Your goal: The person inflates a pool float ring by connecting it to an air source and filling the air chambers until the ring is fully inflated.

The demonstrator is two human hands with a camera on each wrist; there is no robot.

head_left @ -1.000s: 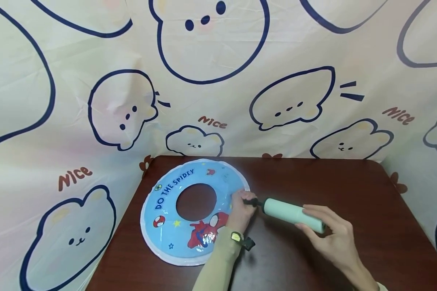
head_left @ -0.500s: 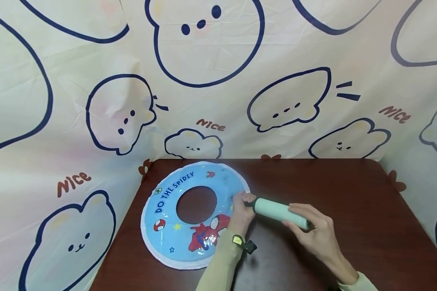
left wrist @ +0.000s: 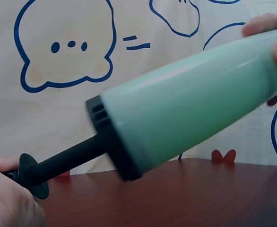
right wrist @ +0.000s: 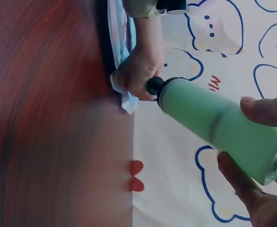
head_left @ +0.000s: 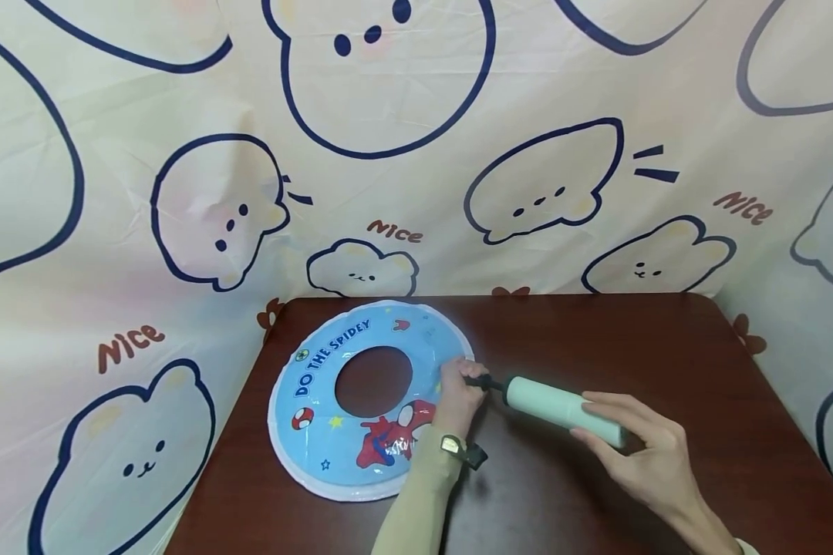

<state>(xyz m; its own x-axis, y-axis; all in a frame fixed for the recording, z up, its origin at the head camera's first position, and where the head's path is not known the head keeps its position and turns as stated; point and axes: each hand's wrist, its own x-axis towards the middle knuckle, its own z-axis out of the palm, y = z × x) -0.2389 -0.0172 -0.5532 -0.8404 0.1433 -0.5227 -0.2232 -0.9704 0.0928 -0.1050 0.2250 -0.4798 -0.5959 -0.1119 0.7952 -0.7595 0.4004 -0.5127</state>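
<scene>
A pale green hand pump (head_left: 562, 410) with a black end cap is held between my two hands, tilted down to the right in the head view. My right hand (head_left: 652, 451) grips the far end of its green barrel (right wrist: 202, 116), thumb on one side and fingers on the other. A length of black rod (left wrist: 72, 157) shows between the barrel and a round flange. My left hand (head_left: 460, 397) holds the pump's black tip at the right edge of a blue swim ring (head_left: 305, 455) printed with a red cartoon figure. The fingers hide where tip and ring meet.
The swim ring lies on the left part of a dark brown table (head_left: 597, 339). Behind and beside the table hangs a pale cloth (head_left: 444, 193) with blue-outlined cartoon animals. A dark band (head_left: 465, 452) is on the left wrist.
Half a second ago my right hand had pushed the barrel in close to the left hand. Now it has drawn back right, and the black rod shows again. The left hand keeps its place.
</scene>
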